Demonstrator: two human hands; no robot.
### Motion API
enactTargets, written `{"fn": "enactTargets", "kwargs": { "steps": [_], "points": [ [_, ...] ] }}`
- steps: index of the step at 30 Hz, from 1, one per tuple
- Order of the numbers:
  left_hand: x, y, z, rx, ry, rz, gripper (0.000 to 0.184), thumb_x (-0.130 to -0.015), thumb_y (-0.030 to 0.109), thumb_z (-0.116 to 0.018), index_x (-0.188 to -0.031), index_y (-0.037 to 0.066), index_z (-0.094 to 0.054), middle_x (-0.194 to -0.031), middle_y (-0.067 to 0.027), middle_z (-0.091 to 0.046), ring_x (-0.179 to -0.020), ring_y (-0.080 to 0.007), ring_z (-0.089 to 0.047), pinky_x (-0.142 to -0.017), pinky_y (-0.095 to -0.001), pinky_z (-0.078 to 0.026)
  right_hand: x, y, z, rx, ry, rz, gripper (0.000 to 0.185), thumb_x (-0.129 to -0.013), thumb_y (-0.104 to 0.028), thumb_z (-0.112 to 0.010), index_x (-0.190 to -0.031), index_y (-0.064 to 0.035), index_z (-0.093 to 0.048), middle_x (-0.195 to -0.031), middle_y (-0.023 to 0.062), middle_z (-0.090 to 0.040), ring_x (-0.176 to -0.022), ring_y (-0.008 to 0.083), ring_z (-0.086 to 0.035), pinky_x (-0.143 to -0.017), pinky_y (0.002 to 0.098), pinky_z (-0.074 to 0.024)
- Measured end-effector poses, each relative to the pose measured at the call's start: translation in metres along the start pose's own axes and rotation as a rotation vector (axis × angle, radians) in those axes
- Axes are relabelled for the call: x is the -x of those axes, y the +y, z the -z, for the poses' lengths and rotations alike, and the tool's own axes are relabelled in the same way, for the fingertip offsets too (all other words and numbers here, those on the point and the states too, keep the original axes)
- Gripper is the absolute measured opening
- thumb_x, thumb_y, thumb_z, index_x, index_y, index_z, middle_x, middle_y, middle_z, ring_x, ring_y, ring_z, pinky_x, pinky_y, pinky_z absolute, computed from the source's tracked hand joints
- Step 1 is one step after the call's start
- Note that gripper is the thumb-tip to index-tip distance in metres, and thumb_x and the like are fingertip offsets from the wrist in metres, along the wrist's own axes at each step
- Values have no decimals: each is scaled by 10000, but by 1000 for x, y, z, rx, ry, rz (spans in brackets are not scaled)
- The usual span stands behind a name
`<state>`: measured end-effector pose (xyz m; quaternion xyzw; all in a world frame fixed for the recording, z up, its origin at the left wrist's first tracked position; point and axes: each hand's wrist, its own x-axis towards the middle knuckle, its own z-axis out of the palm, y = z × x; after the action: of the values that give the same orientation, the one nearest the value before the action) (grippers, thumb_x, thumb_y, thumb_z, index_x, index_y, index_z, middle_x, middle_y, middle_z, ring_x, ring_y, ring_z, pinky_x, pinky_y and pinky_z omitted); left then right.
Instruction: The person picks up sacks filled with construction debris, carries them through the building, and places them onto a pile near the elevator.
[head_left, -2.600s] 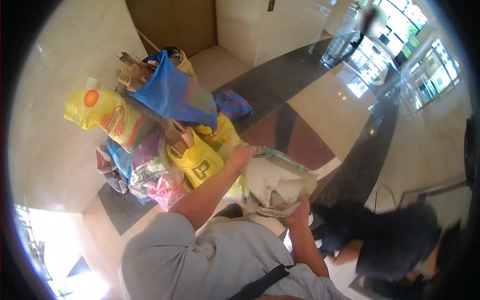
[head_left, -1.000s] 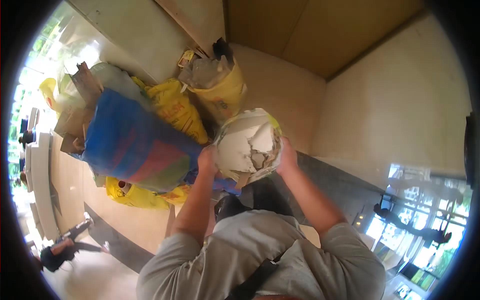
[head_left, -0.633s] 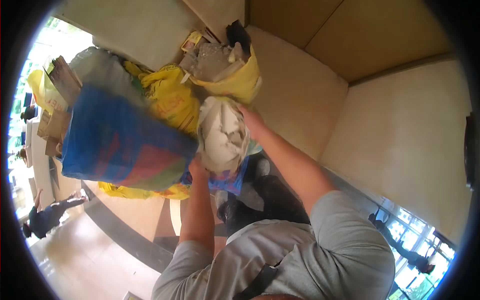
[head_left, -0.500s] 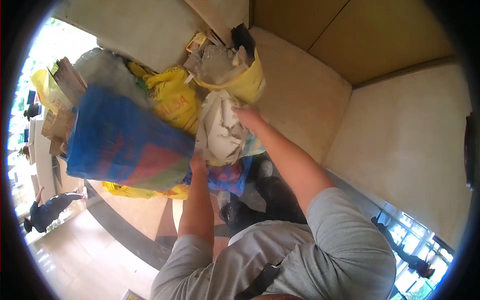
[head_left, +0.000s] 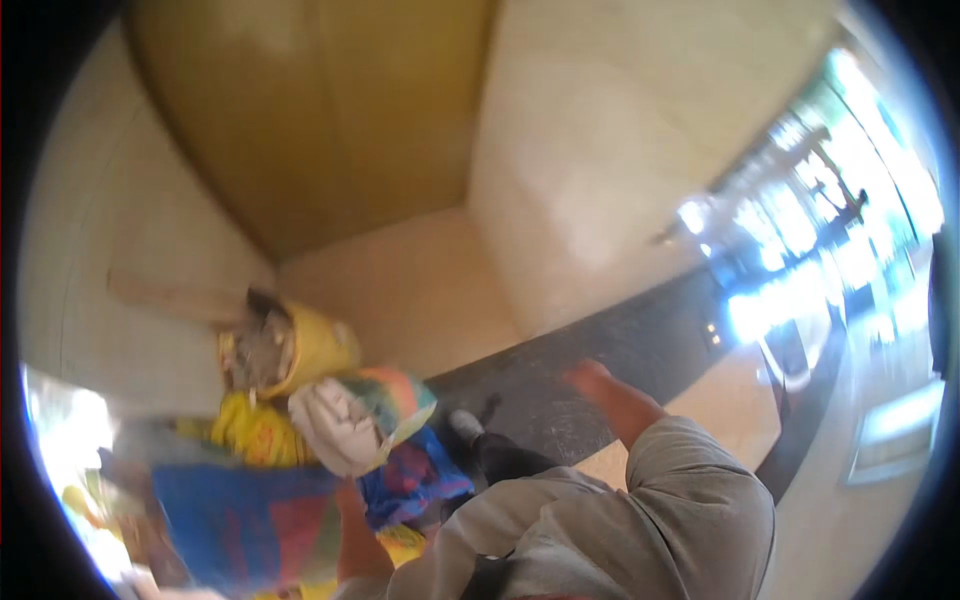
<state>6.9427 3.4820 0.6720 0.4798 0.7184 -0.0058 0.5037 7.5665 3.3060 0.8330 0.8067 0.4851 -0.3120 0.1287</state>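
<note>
1 brown door (head_left: 320, 110), biggest thing in view, upper L. 1 dark floor band (head_left: 650, 325) runs from mid-view to upper R, w/ paler floor on both sides.

Bags: 5 distinct nr the hands; others at far L edge too blurred to count. Biggest is 1 blue bag (head_left: 235, 520), lower L, w/ red & green patches on its R part. Next, 1 tall yellow bag (head_left: 325, 350), mouth facing L, grey debris in it. Then 1 white-filled bag (head_left: 405, 400): mouth open, tilted twd L, stuffed w/ approx a dozen or fewer off-white chunks (blur, can't count exactly), dark cracks btwn them; outer side has pastel green & orange print. It's just below the tall yellow bag, above the big blue one & beside 1 blue-red bag (head_left: 415, 480), which is shiny & crumpled. Smallest is 1 yellow bundle (head_left: 255, 430), L of the white chunks.

2 hands. L hand (head_left: 347, 492) is at the white-filled bag's lower edge; blurred & partly hidden, so can't tell if it's gripping or just touching. R hand (head_left: 587, 375) is released, nothing in it, out over the dark floor, well apart from the bags. 1 grey shoe (head_left: 465, 425) shows btwn the hands.
</note>
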Motion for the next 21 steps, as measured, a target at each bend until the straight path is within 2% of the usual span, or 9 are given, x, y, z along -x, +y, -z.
{"fn": "enactTargets", "kwargs": {
  "steps": [3,6,8,11,13,15,18,20,21],
  "points": [
    [45,18,5,-81,-100,63,240,-842,232,-502,-1036,96,-470,-651,-83,-537,-550,-221,-551,-460,-368,-444,149,49,-1,-261,125,-404,462,-792,-461,-470,-895,-44,-638,-907,176,-611,-871,319,-579,-745,393,-450],
    [98,20,3,-166,-136,108,186,-841,248,-518,-916,78,-514,-607,-67,-514,-521,-218,-541,-438,-377,-433,221,129,-139,-625,332,-771,496,-754,-497,-508,-747,-22,-649,-720,161,-619,-729,293,-604,-655,391,-456],
    [135,19,1,-193,-147,71,192,-841,259,-529,-836,67,-543,-577,-56,-498,-502,-216,-535,-424,-384,-425,286,122,-217,-753,389,-935,543,-733,-540,-526,-685,-10,-632,-671,151,-607,-649,282,-593,-601,385,-453],
    [186,20,-2,-192,-150,-41,255,-791,300,-605,-780,59,-525,-591,-59,-513,-505,-213,-540,-435,-388,-443,366,87,-346,-745,186,-954,580,-705,-581,-544,-741,-12,-647,-713,167,-615,-650,296,-591,-605,401,-452],
    [206,12,-8,-328,-234,-60,275,-798,309,-597,-777,44,-525,-605,-68,-527,-498,-211,-538,-446,-388,-453,407,60,-440,-855,29,-919,536,-675,-555,-602,-840,-47,-658,-874,177,-616,-867,286,-569,-740,407,-425],
    [228,12,-9,-474,-275,-100,296,-800,317,-593,-773,30,-526,-613,-75,-535,-493,-210,-537,-453,-383,-463,433,44,-580,-1407,232,-689,437,-760,-453,-556,-963,-73,-633,-988,140,-605,-899,255,-578,-764,361,-441],
    [275,13,-28,-670,-270,-194,323,-799,330,-591,-767,13,-531,-614,-83,-539,-487,-211,-536,-452,-366,-477,492,11,-600,-1062,-129,-590,410,-802,-416,-509,-1013,-78,-605,-949,140,-610,-836,225,-581,-720,367,-451],
    [326,26,-44,-746,-230,-248,334,-800,337,-587,-766,8,-538,-615,-86,-544,-481,-213,-536,-442,-353,-483,509,20,-631,-976,-194,-489,394,-829,-392,-477,-1046,-82,-587,-923,140,-614,-795,205,-583,-691,371,-457],
    [330,20,-53,-661,-267,-252,338,-800,340,-587,-758,8,-538,-609,-83,-540,-473,-210,-529,-435,-345,-479,527,24,-620,-1074,-218,-593,377,-821,-357,-487,-1068,-86,-574,-951,140,-607,-821,218,-585,-707,364,-458]
  ]
}}
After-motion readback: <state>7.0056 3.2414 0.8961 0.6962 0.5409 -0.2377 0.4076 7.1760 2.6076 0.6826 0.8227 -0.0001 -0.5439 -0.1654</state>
